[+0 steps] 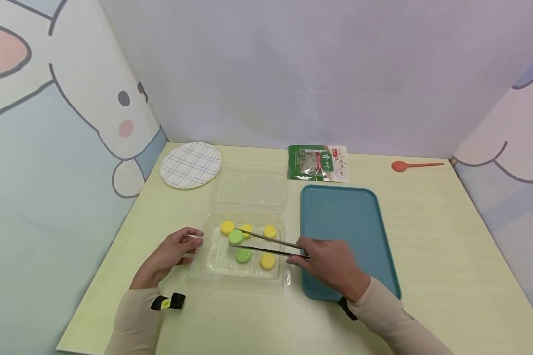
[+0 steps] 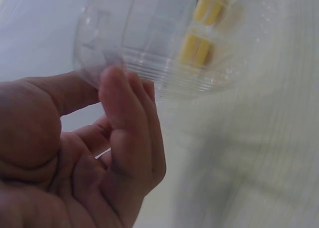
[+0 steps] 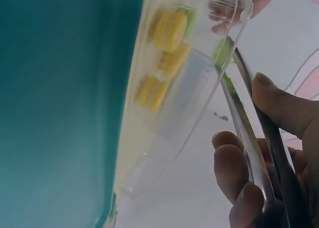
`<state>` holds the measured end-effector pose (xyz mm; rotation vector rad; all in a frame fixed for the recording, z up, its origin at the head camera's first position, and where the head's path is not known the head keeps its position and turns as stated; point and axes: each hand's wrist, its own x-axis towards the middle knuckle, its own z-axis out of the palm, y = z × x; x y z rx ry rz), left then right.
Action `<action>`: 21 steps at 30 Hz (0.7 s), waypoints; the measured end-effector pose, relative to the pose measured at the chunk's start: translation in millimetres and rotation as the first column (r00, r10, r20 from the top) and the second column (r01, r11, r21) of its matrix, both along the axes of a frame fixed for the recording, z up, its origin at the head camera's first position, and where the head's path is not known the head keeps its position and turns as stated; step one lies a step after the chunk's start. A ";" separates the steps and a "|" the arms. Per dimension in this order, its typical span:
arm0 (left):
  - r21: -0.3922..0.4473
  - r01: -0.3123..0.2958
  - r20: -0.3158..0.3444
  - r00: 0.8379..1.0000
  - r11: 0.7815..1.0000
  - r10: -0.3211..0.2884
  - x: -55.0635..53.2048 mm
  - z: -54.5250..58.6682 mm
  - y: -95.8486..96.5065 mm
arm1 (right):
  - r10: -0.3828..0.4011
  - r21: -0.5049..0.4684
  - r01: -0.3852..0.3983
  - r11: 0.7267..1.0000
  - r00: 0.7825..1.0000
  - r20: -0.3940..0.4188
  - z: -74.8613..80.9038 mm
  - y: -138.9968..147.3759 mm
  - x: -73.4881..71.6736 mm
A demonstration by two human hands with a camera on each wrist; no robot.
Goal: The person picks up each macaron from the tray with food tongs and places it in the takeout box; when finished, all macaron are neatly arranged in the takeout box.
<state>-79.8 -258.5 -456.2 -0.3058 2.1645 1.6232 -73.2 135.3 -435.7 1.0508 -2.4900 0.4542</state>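
A clear plastic clamshell box [image 1: 217, 256] lies with its lid folded back, holding several yellow macarons [image 1: 270, 231] and a green macaron [image 1: 243, 255]. My left hand [image 1: 173, 254] pinches the box's left rim between thumb and fingers; the left wrist view shows the fingertips [image 2: 115, 81] at the plastic edge. With my right hand [image 1: 330, 261] I grip metal tongs [image 1: 271, 252]. Their tips stand either side of another green macaron [image 1: 236, 236], above the box's left half. In the right wrist view, this green macaron [image 3: 223, 51] shows between the tong ends, partly behind clear plastic.
A blue tray [image 1: 342, 212] lies right of the box, beneath my right forearm. Behind are a checked plate [image 1: 191, 165], a green-and-white packet [image 1: 318, 163] and an orange spoon [image 1: 400, 166]. Walls border the table at the back and sides.
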 end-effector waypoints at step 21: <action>0.001 0.005 0.010 1.000 1.000 -0.005 -1.7 -0.3 -1.3 | 0.008 0.236 -0.022 0.971 0.998 0.060 14.6 -45.1 -2.8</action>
